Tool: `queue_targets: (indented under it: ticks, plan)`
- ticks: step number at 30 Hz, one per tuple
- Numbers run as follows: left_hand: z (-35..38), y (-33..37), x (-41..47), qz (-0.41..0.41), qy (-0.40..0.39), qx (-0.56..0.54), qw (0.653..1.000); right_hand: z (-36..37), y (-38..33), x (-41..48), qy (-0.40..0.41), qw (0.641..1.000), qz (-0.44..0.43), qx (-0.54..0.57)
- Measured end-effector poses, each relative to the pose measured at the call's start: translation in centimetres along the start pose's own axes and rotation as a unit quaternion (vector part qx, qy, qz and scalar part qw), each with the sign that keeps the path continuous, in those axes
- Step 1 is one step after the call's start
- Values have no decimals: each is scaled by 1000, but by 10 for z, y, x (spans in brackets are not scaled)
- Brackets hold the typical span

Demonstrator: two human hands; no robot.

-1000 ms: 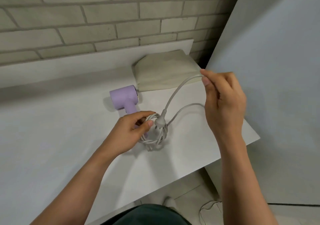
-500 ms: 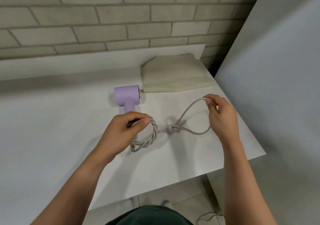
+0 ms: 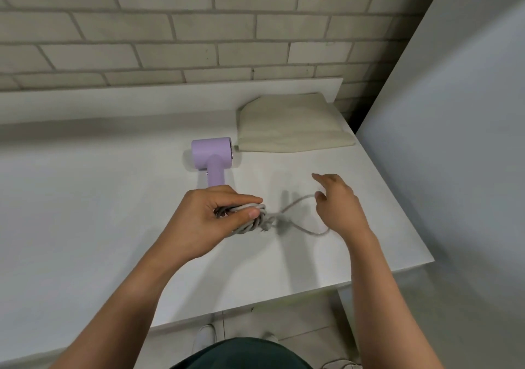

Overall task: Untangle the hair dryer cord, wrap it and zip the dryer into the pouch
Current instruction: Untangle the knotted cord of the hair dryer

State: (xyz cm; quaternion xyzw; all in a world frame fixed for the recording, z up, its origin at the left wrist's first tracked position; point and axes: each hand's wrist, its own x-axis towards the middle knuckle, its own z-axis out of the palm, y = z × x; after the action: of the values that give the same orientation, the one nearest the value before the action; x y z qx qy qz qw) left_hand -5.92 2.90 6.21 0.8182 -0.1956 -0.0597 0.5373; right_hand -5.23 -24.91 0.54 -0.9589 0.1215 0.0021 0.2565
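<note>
A lilac hair dryer [image 3: 211, 152] lies on the white table [image 3: 85, 198], handle pointing toward me. My left hand [image 3: 210, 221] grips the coiled grey cord [image 3: 251, 225] just below the handle's end, thumb over the bundle. From the coil a knotted spot leads to a loose loop of cord [image 3: 298, 202] lying on the table. My right hand [image 3: 341, 206] hovers over that loop with index finger stretched out and thumb beside the cord, not clearly gripping it. The beige fabric pouch [image 3: 289, 124] lies flat behind, right of the dryer.
A brick wall [image 3: 199, 27] runs behind the table. A grey panel [image 3: 454, 113] stands close on the right, beside the table's right edge [image 3: 397, 206]. The table's front edge is near my body, with floor and shoes below.
My right hand came down from a raised pull and loosened its pinch; the cord loop now lies low on the table. My left hand closed the coil into a tighter bundle.
</note>
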Motion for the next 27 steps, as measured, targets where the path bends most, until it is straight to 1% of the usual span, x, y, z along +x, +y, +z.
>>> queue_targets:
  ticks: [1,2,4,5,6,8,10,12,14,15,17,19,20,21,22,24,25,26,27]
  plan:
    - [0,1,-1,7,9,-2,1000,-8,-9,-5,-3,998,-48,41]
    - [0,2,-2,17,19,-4,1000,-16,-20,-11,-28,992,-90,84]
    - [-1,1,-4,46,29,-5,999,-28,-39,-19,-115,971,-147,148]
    - [-1,-1,-5,65,31,1,997,-31,-47,-22,-157,961,-154,170]
    - [-2,-3,-7,90,34,15,995,-33,-54,-24,-185,954,-141,190]
    - [-1,-6,-11,167,39,73,982,-35,-69,-27,-215,952,-84,201]
    - [1,-8,-14,261,38,163,951,-38,-82,-30,-244,952,-42,178]
    - [5,-11,-17,339,35,238,909,-37,-88,-33,-290,937,-24,194]
    - [12,-17,-21,388,54,287,874,-35,-89,-34,-314,920,-50,231]
    - [16,-21,-25,400,67,304,862,-34,-87,-35,-309,916,-63,249]
    - [27,-27,-31,402,85,329,850,-34,-86,-35,-287,915,-61,277]
    - [32,-34,-35,391,86,334,853,-33,-88,-37,-273,922,-53,269]
    - [32,-35,-36,385,82,323,861,-31,-89,-38,-267,925,-49,266]
    - [31,-34,-37,373,74,294,877,-29,-88,-39,-258,927,-49,268]
    - [29,-30,-37,348,66,245,903,-28,-88,-41,-245,929,-47,274]
    - [25,-19,-36,264,68,130,953,-26,-87,-44,-217,931,-53,288]
    - [21,-13,-33,218,93,97,967,-25,-86,-45,-204,932,-59,293]
    - [16,-10,-27,168,122,88,974,-25,-87,-47,-192,934,-65,294]
    - [10,-7,-20,112,128,95,981,-25,-87,-48,-178,938,-76,288]
